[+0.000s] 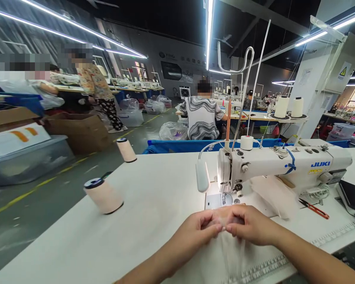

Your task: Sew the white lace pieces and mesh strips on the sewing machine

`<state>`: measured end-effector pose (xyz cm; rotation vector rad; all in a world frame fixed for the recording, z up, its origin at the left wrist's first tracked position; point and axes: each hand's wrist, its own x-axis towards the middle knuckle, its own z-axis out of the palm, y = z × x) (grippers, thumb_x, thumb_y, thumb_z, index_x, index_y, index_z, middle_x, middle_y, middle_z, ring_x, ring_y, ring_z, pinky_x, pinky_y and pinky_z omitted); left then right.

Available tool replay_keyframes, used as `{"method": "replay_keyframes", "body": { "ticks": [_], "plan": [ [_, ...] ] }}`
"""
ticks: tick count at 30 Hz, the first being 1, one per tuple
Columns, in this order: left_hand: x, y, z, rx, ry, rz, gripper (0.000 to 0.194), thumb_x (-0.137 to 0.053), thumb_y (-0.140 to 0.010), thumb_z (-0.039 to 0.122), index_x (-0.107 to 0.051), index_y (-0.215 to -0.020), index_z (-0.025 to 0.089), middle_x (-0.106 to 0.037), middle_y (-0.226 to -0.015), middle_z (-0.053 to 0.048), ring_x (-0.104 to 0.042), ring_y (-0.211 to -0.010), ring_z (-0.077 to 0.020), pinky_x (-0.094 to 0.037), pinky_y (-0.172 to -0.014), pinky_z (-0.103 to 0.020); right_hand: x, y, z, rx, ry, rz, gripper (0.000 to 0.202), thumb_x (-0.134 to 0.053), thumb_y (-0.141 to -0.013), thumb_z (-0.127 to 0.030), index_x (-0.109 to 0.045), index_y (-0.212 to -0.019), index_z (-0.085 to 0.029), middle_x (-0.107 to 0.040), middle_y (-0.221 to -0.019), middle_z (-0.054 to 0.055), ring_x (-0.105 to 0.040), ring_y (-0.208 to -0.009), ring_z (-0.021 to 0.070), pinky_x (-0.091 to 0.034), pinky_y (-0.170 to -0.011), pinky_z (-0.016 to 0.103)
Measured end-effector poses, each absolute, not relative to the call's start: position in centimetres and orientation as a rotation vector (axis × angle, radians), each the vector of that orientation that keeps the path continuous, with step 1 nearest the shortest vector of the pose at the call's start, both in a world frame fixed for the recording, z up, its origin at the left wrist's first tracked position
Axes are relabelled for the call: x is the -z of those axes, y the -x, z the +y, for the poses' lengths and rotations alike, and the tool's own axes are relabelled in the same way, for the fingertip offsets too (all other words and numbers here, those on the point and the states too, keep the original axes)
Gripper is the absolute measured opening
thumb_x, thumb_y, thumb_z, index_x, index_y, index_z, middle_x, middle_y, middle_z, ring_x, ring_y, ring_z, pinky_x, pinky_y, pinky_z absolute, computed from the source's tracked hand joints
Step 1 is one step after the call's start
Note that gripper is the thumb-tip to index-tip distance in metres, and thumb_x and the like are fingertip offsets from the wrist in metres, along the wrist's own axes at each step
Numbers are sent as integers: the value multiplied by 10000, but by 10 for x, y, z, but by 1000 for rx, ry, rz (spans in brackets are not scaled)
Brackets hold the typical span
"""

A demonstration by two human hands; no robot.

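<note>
Sheer pale fabric [231, 252] hangs down over the table's front edge from between my two hands. My left hand [199, 228] pinches it between thumb and fingers, just in front of the needle plate. My right hand [251, 225] grips the same fabric close beside, the thumb tips nearly touching. Right behind the hands stands a white sewing machine [266, 163], its presser foot [224, 198] over the metal plate [214, 201]. More sheer fabric [273, 197] lies under the machine's arm.
Two thread cones [103, 196] [126, 150] stand on the white table [154, 189] at the left. Red-handled snips [315, 209] and a dark-screened device [353, 197] lie right. A ruler strip [266, 269] runs along the front edge. People sit and stand beyond.
</note>
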<state>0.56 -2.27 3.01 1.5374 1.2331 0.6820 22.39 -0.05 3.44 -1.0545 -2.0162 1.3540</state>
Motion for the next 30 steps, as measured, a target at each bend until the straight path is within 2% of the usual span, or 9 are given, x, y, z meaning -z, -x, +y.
{"method": "replay_keyframes", "body": {
  "ticks": [2, 6, 9, 13, 17, 19, 22, 26, 30],
  "plan": [
    [-30, -7, -11, -658, -1493, 1230, 455, -685, -776, 622, -477, -695, 225, -447, -636, 60, -406, -620, -138, -318, -575, -254, -33, -222, 11, -1287, 1070, -2038, 159, -739, -847, -181, -595, -786, -214, -568, -721, -55, -529, -690, 128, -402, -616, 207],
    [-33, -11, -2, -640, -1430, 1277, 457, -681, -738, 648, -499, -702, 230, -430, -608, 66, -412, -600, -146, -345, -563, -265, -24, -213, 23, -1275, 1127, -1950, 81, -712, -889, -214, -636, -918, -223, -605, -809, -40, -554, -748, 139, -438, -681, 226],
    [-32, -11, -3, -651, -1444, 1284, 446, -662, -747, 647, -528, -700, 224, -423, -623, 60, -397, -603, -147, -335, -553, -266, -15, -208, 23, -1289, 1134, -1894, 48, -670, -894, -197, -625, -898, -214, -591, -806, -40, -538, -724, 133, -419, -658, 227],
    [-24, -7, -4, -643, -1556, 1282, 435, -608, -813, 633, -611, -727, 207, -484, -677, 25, -444, -644, -169, -341, -568, -269, -9, -207, 20, -1307, 1088, -1883, 53, -660, -894, -226, -615, -867, -219, -568, -735, -44, -525, -698, 144, -399, -625, 230],
    [-11, -4, -5, -699, -1615, 1305, 411, -581, -890, 615, -690, -838, 222, -545, -706, 12, -460, -635, -170, -348, -555, -259, -7, -208, 18, -1297, 1081, -1859, 70, -657, -887, -222, -601, -847, -229, -550, -698, -50, -496, -652, 142, -377, -580, 229],
    [-7, -5, -6, -746, -1609, 1324, 374, -594, -891, 597, -694, -884, 237, -573, -721, 11, -473, -627, -172, -365, -553, -257, -7, -207, 17, -1288, 1077, -1852, 63, -658, -894, -225, -611, -852, -227, -552, -701, -52, -479, -630, 133, -373, -570, 227],
    [-6, -6, -8, -768, -1561, 1348, 349, -617, -852, 579, -664, -816, 235, -582, -711, 11, -483, -620, -172, -380, -555, -263, -7, -207, 17, -1266, 1057, -1865, 59, -660, -902, -220, -640, -847, -220, -554, -695, -56, -459, -609, 121, -370, -569, 224],
    [-6, -5, -9, -776, -1489, 1394, 330, -641, -793, 557, -602, -749, 232, -499, -660, 38, -439, -599, -157, -369, -550, -262, -8, -208, 15, -1167, 1051, -1912, 50, -684, -898, -210, -676, -850, -220, -591, -704, -50, -484, -622, 125, -381, -582, 229],
    [-2, -5, -9, -800, -1467, 1400, 300, -640, -798, 536, -576, -820, 244, -372, -625, 79, -359, -574, -138, -325, -529, -244, -9, -208, 14, -1052, 1058, -1943, 64, -699, -895, -203, -683, -838, -226, -601, -691, -55, -523, -644, 134, -417, -645, 246]
  ]
}}
